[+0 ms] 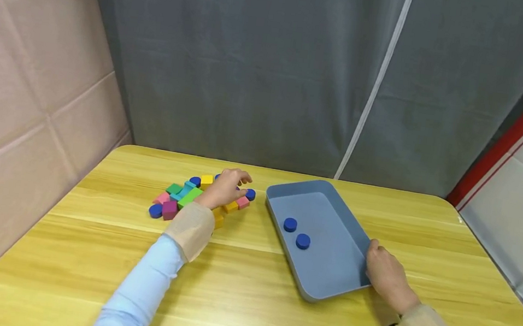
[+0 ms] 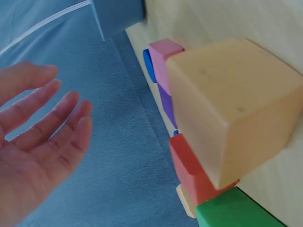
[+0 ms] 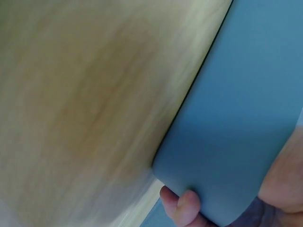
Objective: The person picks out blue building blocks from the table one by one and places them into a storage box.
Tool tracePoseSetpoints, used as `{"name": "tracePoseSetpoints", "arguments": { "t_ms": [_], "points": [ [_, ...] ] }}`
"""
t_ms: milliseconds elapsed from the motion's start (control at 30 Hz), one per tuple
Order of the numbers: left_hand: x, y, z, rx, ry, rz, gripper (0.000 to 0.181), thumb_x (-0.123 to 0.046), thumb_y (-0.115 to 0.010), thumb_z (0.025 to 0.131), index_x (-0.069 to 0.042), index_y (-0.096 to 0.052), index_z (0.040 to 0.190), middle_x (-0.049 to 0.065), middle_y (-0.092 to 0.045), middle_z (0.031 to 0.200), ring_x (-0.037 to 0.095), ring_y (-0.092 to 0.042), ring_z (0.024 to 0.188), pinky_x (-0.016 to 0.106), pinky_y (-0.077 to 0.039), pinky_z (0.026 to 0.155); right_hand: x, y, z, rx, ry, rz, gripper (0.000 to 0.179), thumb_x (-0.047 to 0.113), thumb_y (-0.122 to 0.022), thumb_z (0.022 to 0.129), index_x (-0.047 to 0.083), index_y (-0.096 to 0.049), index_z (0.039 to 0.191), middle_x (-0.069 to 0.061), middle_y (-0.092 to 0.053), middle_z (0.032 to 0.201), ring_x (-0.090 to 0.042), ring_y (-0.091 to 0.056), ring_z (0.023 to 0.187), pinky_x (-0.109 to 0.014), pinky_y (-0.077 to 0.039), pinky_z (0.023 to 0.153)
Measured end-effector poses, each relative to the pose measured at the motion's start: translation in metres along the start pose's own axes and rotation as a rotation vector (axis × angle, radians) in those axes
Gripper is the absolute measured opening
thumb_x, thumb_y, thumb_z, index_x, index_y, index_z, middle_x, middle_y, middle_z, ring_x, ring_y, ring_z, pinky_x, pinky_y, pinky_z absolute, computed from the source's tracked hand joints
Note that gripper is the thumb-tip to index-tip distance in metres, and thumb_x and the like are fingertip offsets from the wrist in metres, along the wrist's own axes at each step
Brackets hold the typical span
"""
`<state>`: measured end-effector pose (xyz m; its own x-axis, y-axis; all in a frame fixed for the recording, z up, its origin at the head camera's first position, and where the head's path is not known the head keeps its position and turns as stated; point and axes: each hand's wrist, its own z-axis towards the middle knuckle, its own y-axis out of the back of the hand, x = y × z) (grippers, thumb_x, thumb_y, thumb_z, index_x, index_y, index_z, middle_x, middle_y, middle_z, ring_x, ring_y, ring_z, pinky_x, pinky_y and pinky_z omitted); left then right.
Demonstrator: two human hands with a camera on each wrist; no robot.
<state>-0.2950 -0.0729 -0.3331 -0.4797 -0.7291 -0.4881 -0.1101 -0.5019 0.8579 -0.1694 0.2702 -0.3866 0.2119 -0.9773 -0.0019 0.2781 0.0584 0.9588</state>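
Observation:
Over a pile of coloured blocks, my left hand (image 1: 224, 187) hovers with loosely spread, slightly bent fingers and holds nothing. In the left wrist view, a big tan block (image 2: 236, 99), a red block (image 2: 193, 165), a green block (image 2: 234, 210) and a pink block (image 2: 163, 56) lie beside that hand. My right hand (image 1: 387, 276) grips the right side wall of a grey-blue tray (image 1: 336, 239), which stands askew on the table. Two blue discs (image 1: 303, 241) lie inside the tray near its left side. Thumb and fingertips (image 3: 185, 208) show at the tray's corner in the right wrist view.
At the pile's left edge sit a blue disc (image 1: 155, 211) and a magenta cube (image 1: 169, 210); another blue disc (image 1: 250, 194) lies at its right, near the tray. The wooden table (image 1: 233, 302) ends at a grey curtain (image 1: 253, 74) behind.

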Motion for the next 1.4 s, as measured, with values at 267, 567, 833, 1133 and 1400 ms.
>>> {"name": "tracePoseSetpoints", "arguments": {
  "t_ms": [267, 567, 833, 1133, 1400],
  "points": [
    [0.004, 0.001, 0.011, 0.077, 0.086, 0.021, 0.035, -0.007, -0.059, 0.084, 0.001, -0.053, 0.117, 0.020, -0.053, 0.118, 0.030, -0.049, 0.105, 0.038, -0.042, 0.090, 0.002, 0.000, 0.000, -0.005, 0.002, -0.002, 0.034, -0.011, -0.066, 0.065, -0.018, -0.041, 0.087, -0.021, -0.049, 0.063, -0.030, -0.054, 0.051, -0.036, -0.044, 0.041],
    [0.002, 0.004, 0.025, 0.127, 0.104, 0.070, 0.043, -0.008, -0.058, 0.085, 0.001, -0.045, 0.125, 0.021, -0.049, 0.121, 0.031, -0.046, 0.109, 0.037, -0.043, 0.090, 0.003, 0.001, 0.000, -0.013, 0.009, -0.001, 0.034, -0.011, -0.066, 0.065, -0.019, -0.041, 0.088, -0.022, -0.050, 0.063, -0.031, -0.054, 0.052, -0.035, -0.044, 0.041],
    [-0.004, 0.000, 0.036, 0.199, 0.209, 0.084, 0.053, -0.013, -0.059, 0.084, -0.003, -0.037, 0.132, 0.017, -0.042, 0.130, 0.028, -0.042, 0.114, 0.038, -0.037, 0.096, 0.004, 0.002, -0.001, 0.001, 0.000, -0.003, 0.034, -0.010, -0.065, 0.066, -0.019, -0.040, 0.088, -0.022, -0.050, 0.064, -0.031, -0.055, 0.052, -0.036, -0.045, 0.042],
    [-0.004, -0.009, 0.043, 0.311, 0.289, 0.096, 0.073, -0.009, -0.063, 0.080, -0.007, -0.022, 0.140, 0.020, -0.031, 0.138, 0.029, -0.036, 0.121, 0.040, -0.036, 0.097, 0.006, 0.002, -0.003, -0.002, 0.001, 0.019, 0.033, -0.011, -0.065, 0.066, -0.018, -0.040, 0.087, -0.021, -0.048, 0.063, -0.031, -0.054, 0.051, -0.035, -0.044, 0.042],
    [-0.004, -0.021, 0.045, 0.358, 0.218, 0.247, 0.072, 0.006, -0.061, 0.074, -0.006, -0.030, 0.137, 0.020, -0.044, 0.129, 0.025, -0.047, 0.112, 0.032, -0.046, 0.083, 0.007, 0.002, -0.004, -0.023, 0.006, 0.006, 0.034, -0.011, -0.066, 0.064, -0.018, -0.041, 0.086, -0.022, -0.049, 0.063, -0.031, -0.054, 0.052, -0.035, -0.044, 0.041]
  ]
}}
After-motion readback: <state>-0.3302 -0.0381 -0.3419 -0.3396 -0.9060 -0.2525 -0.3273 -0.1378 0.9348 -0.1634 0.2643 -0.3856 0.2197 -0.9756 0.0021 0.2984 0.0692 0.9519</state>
